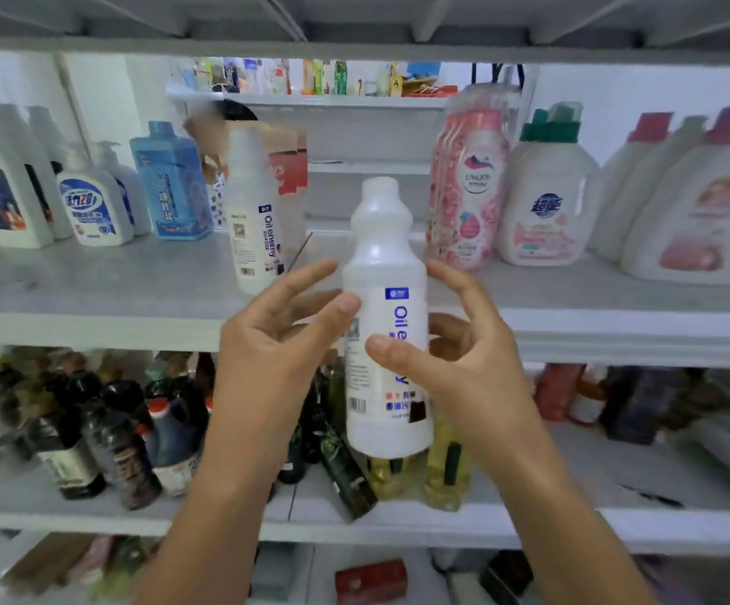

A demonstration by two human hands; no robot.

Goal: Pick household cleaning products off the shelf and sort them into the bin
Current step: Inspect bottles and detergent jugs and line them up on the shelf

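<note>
A white plastic bottle [387, 325] with a blue "Oil energy" label is held upright in the air in front of the middle shelf [136, 294]. My right hand [459, 355] grips it, thumb across the label and fingers curled round its right side. My left hand [280, 334] is beside it on the left, thumb tip touching the bottle and fingers spread fairly straight. A second identical bottle [254, 211] stands on the shelf behind, leaning slightly. No bin is in view.
The middle shelf also carries white bottles [9, 181], a hand-soap pump bottle [92, 207], a blue bottle [175, 185], pink pouches [468, 189] and white detergent jugs [546, 198]. Dark sauce and oil bottles [105, 434] crowd the shelf below.
</note>
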